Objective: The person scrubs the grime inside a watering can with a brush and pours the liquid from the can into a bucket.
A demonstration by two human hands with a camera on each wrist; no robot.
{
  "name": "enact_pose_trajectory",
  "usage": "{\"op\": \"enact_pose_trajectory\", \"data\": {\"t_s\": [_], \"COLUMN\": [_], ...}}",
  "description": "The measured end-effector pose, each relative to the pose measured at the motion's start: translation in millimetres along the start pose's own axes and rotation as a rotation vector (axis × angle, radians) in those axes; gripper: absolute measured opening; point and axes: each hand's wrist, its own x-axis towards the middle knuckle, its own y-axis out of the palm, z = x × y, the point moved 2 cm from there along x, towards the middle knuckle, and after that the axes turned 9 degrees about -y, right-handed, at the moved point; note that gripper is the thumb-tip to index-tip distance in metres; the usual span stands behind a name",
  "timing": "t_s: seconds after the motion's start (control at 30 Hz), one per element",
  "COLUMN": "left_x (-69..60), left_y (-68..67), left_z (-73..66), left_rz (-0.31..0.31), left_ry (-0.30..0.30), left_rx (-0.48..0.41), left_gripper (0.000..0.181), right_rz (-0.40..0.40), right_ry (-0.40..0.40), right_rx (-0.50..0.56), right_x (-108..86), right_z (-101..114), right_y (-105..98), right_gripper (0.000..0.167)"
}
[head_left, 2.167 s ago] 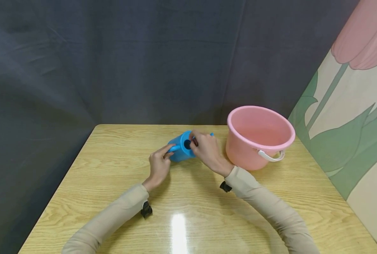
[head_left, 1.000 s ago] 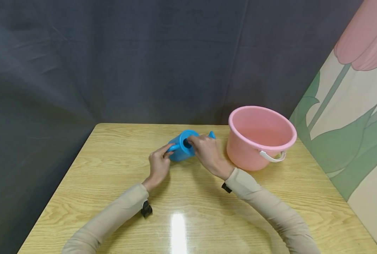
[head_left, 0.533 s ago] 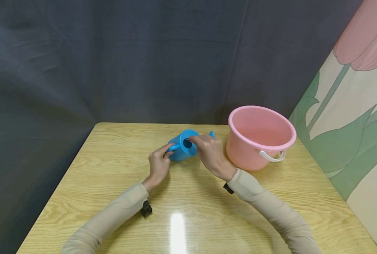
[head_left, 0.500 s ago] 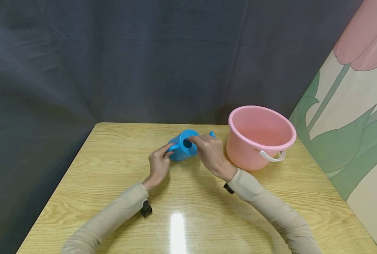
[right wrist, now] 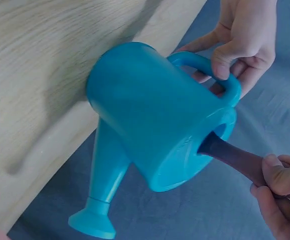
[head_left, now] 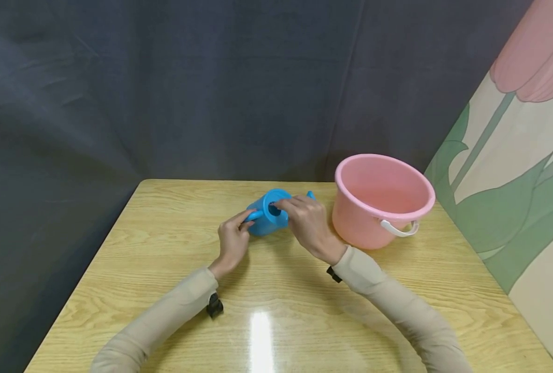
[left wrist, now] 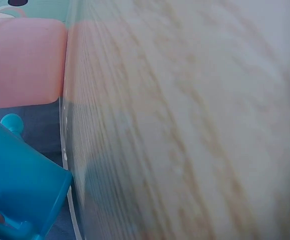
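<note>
A blue watering can [head_left: 268,225] stands tilted on the table, its top opening turned toward me and its spout [right wrist: 105,165] pointing off to the right. My left hand [head_left: 232,241] grips the can's loop handle [right wrist: 205,64], with the thumb over it in the right wrist view. Between thumb and fingers, my right hand [head_left: 310,226] holds a dark brown stick-like handle [right wrist: 237,159]. The far end of that handle goes into the can's opening and is hidden inside, so its kind cannot be told.
A pink bucket [head_left: 361,230] with a white handle [head_left: 397,232] stands just right of my right hand, near the table's back edge. The wooden table [head_left: 174,223] meets a dark curtain [head_left: 239,93] behind. A wall with a painted tulip [head_left: 533,57] lies on the right.
My right hand has shifted slightly right over the opening, uncovering more of it, and the handle's angle has changed. The left hand keeps its grip and the can stays nearly still.
</note>
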Motion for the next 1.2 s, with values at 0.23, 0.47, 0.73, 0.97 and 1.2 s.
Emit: {"op": "enact_pose_trajectory", "data": {"t_s": [0.23, 0.47, 0.73, 0.97, 1.2], "left_x": [-0.3, -0.3, -0.1, -0.5, 0.0], "left_y": [1.0, 1.1, 0.3, 0.2, -0.7], "left_z": [-1.8, -1.2, -0.6, -0.4, -0.7], "left_rz": [-0.009, -0.002, -0.006, -0.011, -0.014], "left_ry": [0.011, 0.004, 0.003, -0.006, -0.010], "left_rx": [0.006, -0.002, 0.017, 0.015, 0.018], "left_gripper": [0.026, 0.026, 0.028, 0.029, 0.029], "right_rz": [0.043, 0.043, 0.014, -0.038, -0.014], "right_ry": [0.035, 0.019, -0.011, -0.021, 0.015], "right_rx": [-0.055, -0.030, -0.024, 0.004, 0.075], "right_x": [-1.8, -8.4, -11.1, -11.2, -13.0], "right_z": [-6.7, -11.9, -16.8, -19.3, -18.6], "right_y": [12.9, 21.7, 22.5, 22.6, 24.5], "right_gripper": [0.037, 0.022, 0.017, 0.005, 0.012]}}
